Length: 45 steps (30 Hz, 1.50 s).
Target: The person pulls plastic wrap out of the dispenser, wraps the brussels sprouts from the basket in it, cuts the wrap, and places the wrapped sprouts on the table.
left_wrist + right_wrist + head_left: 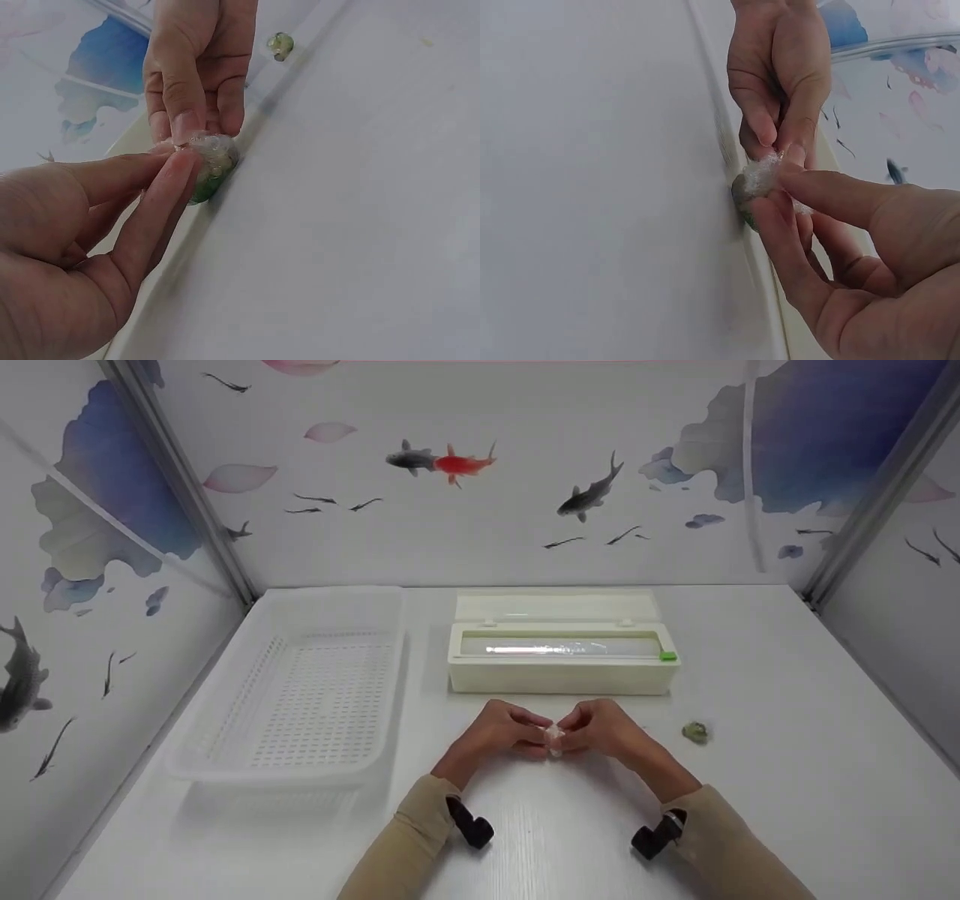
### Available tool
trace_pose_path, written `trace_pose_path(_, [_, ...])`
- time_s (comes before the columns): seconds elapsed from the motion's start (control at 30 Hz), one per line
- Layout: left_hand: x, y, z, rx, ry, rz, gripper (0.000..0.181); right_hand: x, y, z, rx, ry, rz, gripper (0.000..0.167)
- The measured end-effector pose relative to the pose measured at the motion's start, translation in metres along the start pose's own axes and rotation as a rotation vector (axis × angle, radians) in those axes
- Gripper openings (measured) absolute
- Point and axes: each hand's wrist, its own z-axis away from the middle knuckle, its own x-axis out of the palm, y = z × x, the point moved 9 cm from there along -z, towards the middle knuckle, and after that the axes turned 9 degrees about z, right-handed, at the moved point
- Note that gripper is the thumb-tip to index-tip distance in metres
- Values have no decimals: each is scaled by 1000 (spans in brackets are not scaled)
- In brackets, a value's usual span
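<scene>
Both hands meet at a small, roundish green-and-white thing in crumpled clear plastic film point(217, 159); its exact kind is hidden by the film and fingers. My left hand point(504, 727) pinches the film from the left between thumb and fingers. From the right, my right hand point(606, 729) pinches the same wrapped piece, its fingertips close against the left ones. In the right wrist view the gathered film point(763, 174) stands up between the fingertips, with green showing below it. Another small greenish lump point(695, 732) lies on the table to the right of my right hand.
Behind the hands is a cream cling film box point(562, 679) with its lid raised, a film roll point(547, 647) inside and a green slider point(667, 656). A white perforated basket point(397, 682) stands at the left. Printed panels point(510, 540) enclose the white table point(750, 825).
</scene>
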Motion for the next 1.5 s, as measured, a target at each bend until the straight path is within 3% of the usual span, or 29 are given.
trace_pose_path(0.13, [-2, 7, 1, 25, -13, -72, 19, -1, 3, -1, 26, 12, -28, 30])
trace_pose_path(0.33, [0, 4, 2, -5, -50, -15, 21, 1, 5, -2, 33, -3, -82, 29])
trace_pose_path(0.63, [-9, 2, 0, 26, 52, -50, 17, 0, 9, -1, 34, -57, -162, 19])
trace_pose_path(0.87, [0, 4, 5, -12, -16, 36, 15, 2, 4, 1, 2, -118, -203, 22])
trace_pose_path(1.07, [3, 7, 6, -18, -45, 11, 19, 0, 7, 1, 64, -54, -149, 23])
trace_pose_path(1.3, [0, 2, 4, -22, 12, 44, 18, -1, 7, 0, 82, -6, -140, 23])
trace_pose_path(1.5, [-2, 3, 5, -10, 19, 3, 17, -4, 5, 2, 72, 12, -115, 23])
